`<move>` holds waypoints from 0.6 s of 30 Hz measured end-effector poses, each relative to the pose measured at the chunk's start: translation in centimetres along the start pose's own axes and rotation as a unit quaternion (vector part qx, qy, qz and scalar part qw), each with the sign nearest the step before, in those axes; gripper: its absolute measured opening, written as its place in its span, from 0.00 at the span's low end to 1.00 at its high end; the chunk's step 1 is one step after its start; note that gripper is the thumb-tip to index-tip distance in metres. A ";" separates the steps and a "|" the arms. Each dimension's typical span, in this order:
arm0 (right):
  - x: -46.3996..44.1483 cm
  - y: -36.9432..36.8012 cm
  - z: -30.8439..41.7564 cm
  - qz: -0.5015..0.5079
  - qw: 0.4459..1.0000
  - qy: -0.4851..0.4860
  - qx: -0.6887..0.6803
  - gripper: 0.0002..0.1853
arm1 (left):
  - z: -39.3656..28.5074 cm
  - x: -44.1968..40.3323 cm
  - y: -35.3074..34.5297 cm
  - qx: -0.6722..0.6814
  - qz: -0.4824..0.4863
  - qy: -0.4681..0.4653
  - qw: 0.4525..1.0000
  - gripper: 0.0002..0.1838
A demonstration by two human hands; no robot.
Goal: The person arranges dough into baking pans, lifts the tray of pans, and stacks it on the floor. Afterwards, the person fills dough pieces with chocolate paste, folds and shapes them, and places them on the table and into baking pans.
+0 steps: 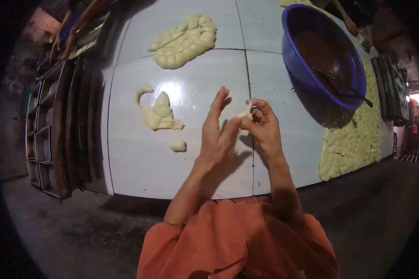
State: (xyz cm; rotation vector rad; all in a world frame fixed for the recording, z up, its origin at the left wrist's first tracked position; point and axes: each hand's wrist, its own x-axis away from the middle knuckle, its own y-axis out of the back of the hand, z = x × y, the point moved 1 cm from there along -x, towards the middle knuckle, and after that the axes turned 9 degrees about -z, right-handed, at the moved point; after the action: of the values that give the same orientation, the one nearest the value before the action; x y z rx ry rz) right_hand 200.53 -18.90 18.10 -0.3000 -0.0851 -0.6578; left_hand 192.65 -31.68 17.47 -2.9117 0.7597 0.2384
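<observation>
My right hand (264, 129) pinches a small piece of pale dough (245, 113) between thumb and fingers, above the white tiled table. Beside it, my left hand (214, 135) has its fingers stretched out straight, and its thumb reaches to the lower edge of that dough. A small rounded dough lump (178, 146) lies on the tiles to the left. Farther left is a larger clump of dough (159, 114) with a thin curled tail. Part of the tabletop under my hands is in shadow.
A flat mass of joined dough pieces (186, 42) lies at the back. At right stands a blue basin (291, 56) with brown contents and a dark stick. Many flattened dough pieces (351, 149) cover the right edge. Metal trays (44, 139) stand left; other people's hands (63, 44) show behind.
</observation>
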 end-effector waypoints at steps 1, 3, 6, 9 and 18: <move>0.1 0.3 0.1 -0.005 1.000 0.016 -0.014 0.22 | -0.3 -0.4 -1.4 0.017 -0.029 -0.043 0.998 0.43; 0.8 0.5 0.8 0.016 0.993 0.003 -0.116 0.18 | 0.0 -0.3 -4.2 0.060 -0.016 -0.089 0.994 0.43; 1.6 1.8 2.8 -0.006 0.953 -0.073 -0.295 0.13 | 2.1 0.2 -8.3 0.095 -0.060 -0.164 0.980 0.45; 1.1 3.9 3.8 -0.034 0.958 -0.100 -0.265 0.09 | 3.0 0.7 -10.8 0.175 -0.021 -0.103 0.979 0.52; -8.5 15.5 13.6 -0.159 0.973 0.125 0.114 0.12 | 1.2 1.5 -7.2 0.049 0.077 0.204 0.975 0.37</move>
State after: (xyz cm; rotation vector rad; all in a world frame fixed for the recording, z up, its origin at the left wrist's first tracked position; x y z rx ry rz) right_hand 203.52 1.81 25.81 0.0227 0.0337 -0.9905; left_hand 197.37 -25.95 16.62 -2.8389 1.0216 -0.3868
